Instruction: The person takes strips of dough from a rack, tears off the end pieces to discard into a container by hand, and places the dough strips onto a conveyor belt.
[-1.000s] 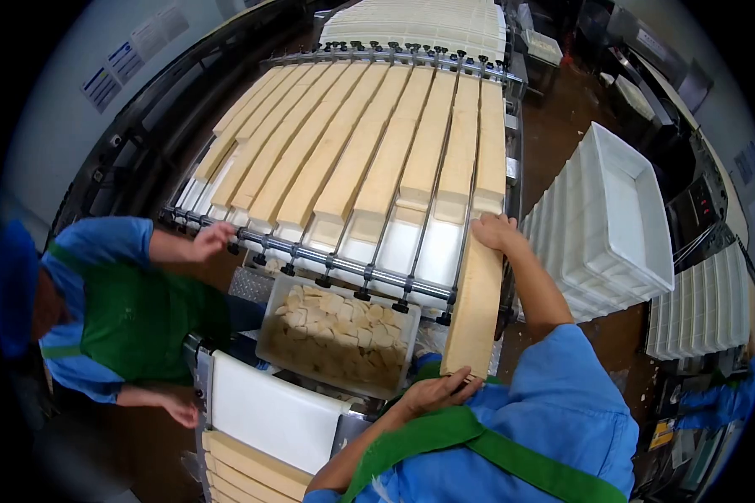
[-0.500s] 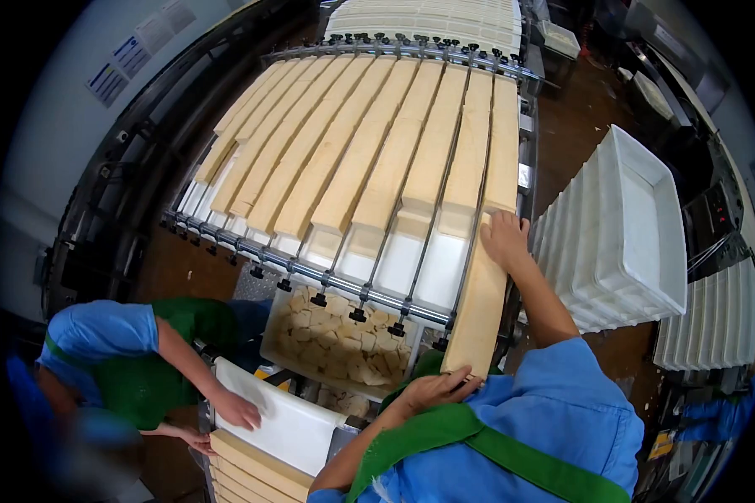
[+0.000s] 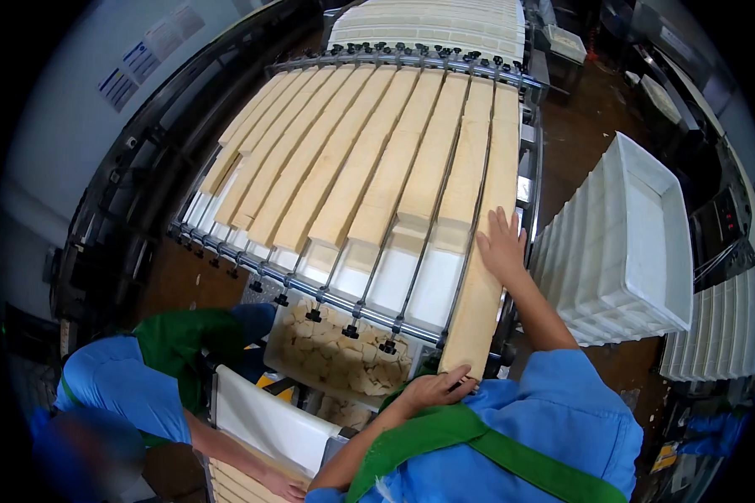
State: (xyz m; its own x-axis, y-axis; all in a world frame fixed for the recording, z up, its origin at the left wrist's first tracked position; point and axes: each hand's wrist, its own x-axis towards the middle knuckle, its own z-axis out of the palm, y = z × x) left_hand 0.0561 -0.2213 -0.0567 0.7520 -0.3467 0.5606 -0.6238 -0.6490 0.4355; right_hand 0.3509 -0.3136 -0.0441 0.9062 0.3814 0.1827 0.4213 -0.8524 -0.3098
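Observation:
A long pale block (image 3: 476,314) lies in the rightmost lane of the conveyor, its near end sticking out past the front bar towards me. My right hand (image 3: 503,250) rests on top of it with the fingers spread. At the near end my left hand (image 3: 440,390) has its fingers round the block's end face. To the left, rows of similar pale blocks (image 3: 377,155) lie in lanes parted by thin metal rods. The far end of my block meets the pale strip beyond, and I cannot make out the joint.
A bin (image 3: 270,356) of pale scraps stands below the conveyor's front bar (image 3: 335,295). At the lower left a co-worker (image 3: 126,381) leans over a second belt (image 3: 268,419) with pale blocks. White stacked crates (image 3: 617,260) stand at the right.
The co-worker has bent down and stretched an arm across the blocks on the second belt. My right hand has gone from gripping the block to lying flat on it. My left hand has stayed at its end.

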